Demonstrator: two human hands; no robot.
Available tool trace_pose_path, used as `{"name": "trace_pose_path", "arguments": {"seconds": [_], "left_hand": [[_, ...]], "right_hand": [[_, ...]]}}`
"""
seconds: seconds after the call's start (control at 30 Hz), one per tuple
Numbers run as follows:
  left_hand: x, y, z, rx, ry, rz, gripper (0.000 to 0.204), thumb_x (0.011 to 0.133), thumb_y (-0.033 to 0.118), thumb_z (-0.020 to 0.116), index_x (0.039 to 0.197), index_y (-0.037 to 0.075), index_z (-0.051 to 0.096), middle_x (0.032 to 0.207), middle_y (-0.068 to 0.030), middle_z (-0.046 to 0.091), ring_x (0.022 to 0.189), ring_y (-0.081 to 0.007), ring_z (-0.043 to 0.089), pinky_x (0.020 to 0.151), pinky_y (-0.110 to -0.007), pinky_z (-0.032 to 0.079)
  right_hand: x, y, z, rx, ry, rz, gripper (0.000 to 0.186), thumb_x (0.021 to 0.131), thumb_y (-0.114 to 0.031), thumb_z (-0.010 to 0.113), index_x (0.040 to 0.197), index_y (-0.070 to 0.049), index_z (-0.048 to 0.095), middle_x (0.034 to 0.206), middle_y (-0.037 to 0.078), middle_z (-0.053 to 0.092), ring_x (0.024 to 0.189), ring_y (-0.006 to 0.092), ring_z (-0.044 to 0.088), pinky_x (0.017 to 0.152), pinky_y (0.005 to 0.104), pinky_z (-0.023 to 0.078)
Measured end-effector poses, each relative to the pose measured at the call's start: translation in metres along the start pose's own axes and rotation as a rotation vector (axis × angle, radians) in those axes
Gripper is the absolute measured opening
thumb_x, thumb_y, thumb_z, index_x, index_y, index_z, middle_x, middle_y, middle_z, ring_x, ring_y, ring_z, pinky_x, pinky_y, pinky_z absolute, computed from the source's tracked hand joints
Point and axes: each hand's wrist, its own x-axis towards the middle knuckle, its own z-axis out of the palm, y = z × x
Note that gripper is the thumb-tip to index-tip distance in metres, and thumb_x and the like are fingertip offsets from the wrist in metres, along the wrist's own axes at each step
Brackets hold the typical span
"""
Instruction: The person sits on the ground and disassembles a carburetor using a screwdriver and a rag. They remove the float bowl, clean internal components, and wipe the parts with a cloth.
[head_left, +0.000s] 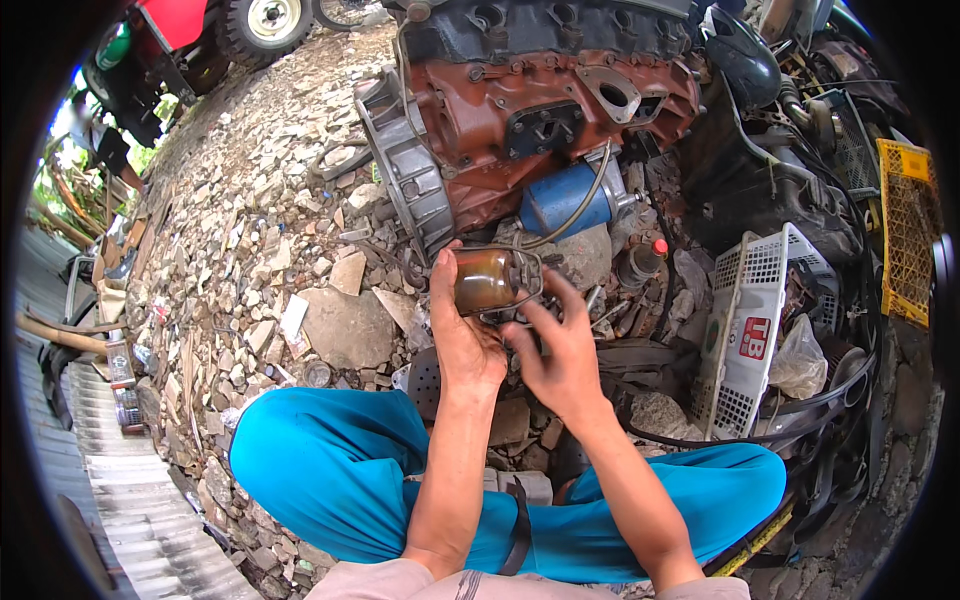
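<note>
My left hand (465, 345) grips a small amber glass bowl (482, 281) with a wire bail and a dark metal fitting at its right end, like a fuel sediment bowl. It is held on its side above my lap. Beside that fitting is my right hand (565, 360), its fingers apart and slightly blurred. Whether a fingertip touches the wire I cannot tell. Just beyond the bowl lies a reddish-brown engine block (540, 115) with a black top. A blue cylindrical filter (568, 198) and a curved metal pipe (583, 205) are on its near side.
Broken stones and a flat rock (348, 328) cover the ground. To the right are a white plastic crate (735, 335), a yellow crate (908, 235) and a red-capped bottle (641, 264). Corrugated sheet (140, 490) runs along the left. A person (105, 145) stands far left.
</note>
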Motion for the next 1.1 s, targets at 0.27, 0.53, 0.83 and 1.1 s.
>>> {"name": "trace_pose_path", "arguments": {"seconds": [0.27,0.53,0.83,1.1], "left_hand": [[0.006,0.01,-0.006,-0.079,0.066,-0.023,0.045,0.091,0.044,0.061,0.118,0.008,0.054,0.098,-0.0065,0.063,0.089,-0.0191,0.065,0.077,-0.035,0.054],[0.013,0.011,-0.014,-0.133,0.054,-0.062,0.041,0.089,0.04,0.062,0.113,0.007,0.059,0.093,-0.0061,0.064,0.086,-0.0196,0.064,0.076,-0.036,0.055],[-0.002,-0.002,0.003,-0.185,-0.132,-0.003,0.072,0.085,0.047,0.056,0.139,0.001,0.044,0.1,-0.0098,0.063,0.093,-0.0236,0.065,0.083,-0.041,0.056],[0.018,0.015,-0.024,-0.168,-0.231,0.094,0.089,0.08,0.055,0.06,0.145,-0.001,0.036,0.118,-0.0169,0.06,0.106,-0.0298,0.063,0.092,-0.039,0.054]], "right_hand": [[0.006,0.007,-0.013,0.114,-0.219,-0.115,0.033,0.076,-0.004,0.075,0.108,-0.008,0.069,0.11,0.017,0.057,0.096,0.0326,0.061,0.076,0.0394,0.053],[0.033,-0.001,-0.054,0.709,0.38,0.596,0.016,0.093,-0.01,0.069,0.104,0.001,0.067,0.088,0.003,0.068,0.078,0.0046,0.062,0.059,0.021,0.051],[0.006,-0.024,-0.004,0.007,0.204,0.123,0.031,0.087,0.005,0.061,0.118,0.008,0.062,0.106,0.026,0.068,0.092,0.0354,0.07,0.08,0.0389,0.056],[0.007,-0.024,-0.024,0.212,-0.086,0.297,0.021,0.086,0.001,0.063,0.107,0.003,0.065,0.088,0.018,0.07,0.076,0.026,0.07,0.067,0.0359,0.056]]}}
